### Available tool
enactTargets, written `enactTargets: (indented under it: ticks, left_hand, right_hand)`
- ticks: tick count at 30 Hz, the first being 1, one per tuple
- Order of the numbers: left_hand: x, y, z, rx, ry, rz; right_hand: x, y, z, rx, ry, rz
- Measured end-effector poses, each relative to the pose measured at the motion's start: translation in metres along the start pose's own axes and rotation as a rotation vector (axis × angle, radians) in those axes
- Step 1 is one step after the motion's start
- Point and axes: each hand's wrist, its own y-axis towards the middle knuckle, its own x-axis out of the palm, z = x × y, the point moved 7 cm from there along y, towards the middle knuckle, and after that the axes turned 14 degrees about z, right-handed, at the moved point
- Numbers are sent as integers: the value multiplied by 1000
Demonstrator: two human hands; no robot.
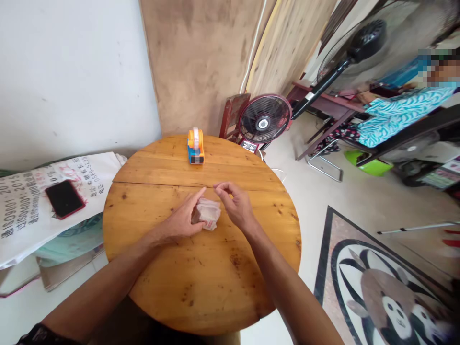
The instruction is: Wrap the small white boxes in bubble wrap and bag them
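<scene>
A small crumpled whitish packet (208, 214) with faint pink print lies at the middle of a round wooden table (201, 268). My left hand (181, 218) rests on the table against the packet's left side, fingers laid on it. My right hand (235, 203) hovers just right of the packet, thumb and forefinger pinched together above its top edge; what they pinch is too small to tell. An orange and blue tape dispenser (195, 145) stands at the table's far edge.
A printed white sack (32, 201) with a dark phone in a red case (64, 198) lies left of the table. A red floor fan (265, 120) and a tall black fan (362, 43) stand behind. A person in a turquoise top (398, 112) sits far right. A panda mat (388, 292) covers the floor.
</scene>
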Motion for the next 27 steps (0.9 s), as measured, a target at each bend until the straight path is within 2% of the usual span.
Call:
enactTargets:
  ticks: [3, 7, 12, 21, 24, 27]
  left_hand:
    - [3, 0, -3, -23, 33, -13]
    - [4, -1, 3, -2, -4, -23]
    - [2, -2, 6, -76, -108, -47]
    - [-4, 5, -24, -359, -338, -1]
    - [-3, 6, -31, -396, -378, 9]
    - [0, 6, -35, -425, -458, 37]
  right_hand:
    - [7, 21, 18, 68, 103, 38]
    - [23, 39, 48, 234, 267, 36]
    - [35, 48, 77, 338, 292, 27]
    - [46, 50, 82, 464, 353, -65]
    - [45, 51, 87, 491, 342, -34]
    - [32, 49, 87, 493, 311, 59]
